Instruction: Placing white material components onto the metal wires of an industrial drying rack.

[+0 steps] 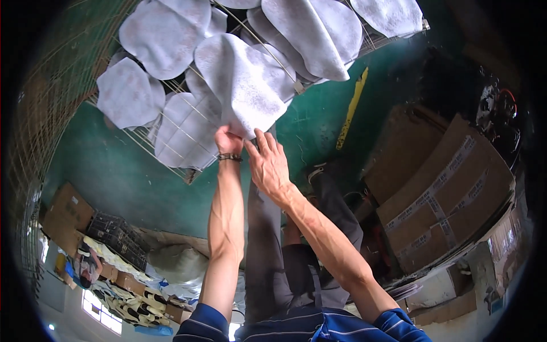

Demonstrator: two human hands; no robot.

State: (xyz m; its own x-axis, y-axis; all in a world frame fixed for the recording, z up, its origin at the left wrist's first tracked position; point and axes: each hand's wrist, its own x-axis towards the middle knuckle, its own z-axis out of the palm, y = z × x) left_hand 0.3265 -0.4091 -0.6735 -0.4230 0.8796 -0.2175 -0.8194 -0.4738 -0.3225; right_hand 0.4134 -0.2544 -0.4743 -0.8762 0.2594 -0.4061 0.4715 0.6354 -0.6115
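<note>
Both forearms are extended up from the bottom of the frame. Left hand [227, 141], upper centre, banded with a dark wristband [229, 156]: fingers curled, lower edge of the pale sheet [253, 100] apparently gripped there. Right hand [269, 162], just beside it: fingers extended, tips placed at the lower corner of the same sheet; whether it is pinched or merely touched can't be told, thumb side partly hidden.

The sheet is located upper centre, over the near edge of the wire rack [189, 174], with a raised fold down its middle. For a good result, the edge should probably be held at two spread points, not bunched at one, and the fold eased out with light tension. Hard pulling is best avoided: other sheets [156, 43] are packed close around, upper left and top, and could be dragged along. Wire ends at the rack's corners should be cleared, since snagging is possible.

Beyond, green floor [307, 128] is seen, marked by a yellow strip [352, 111]. A big cardboard box [450, 194] is placed right; a dark crate [117, 236], lower left.
</note>
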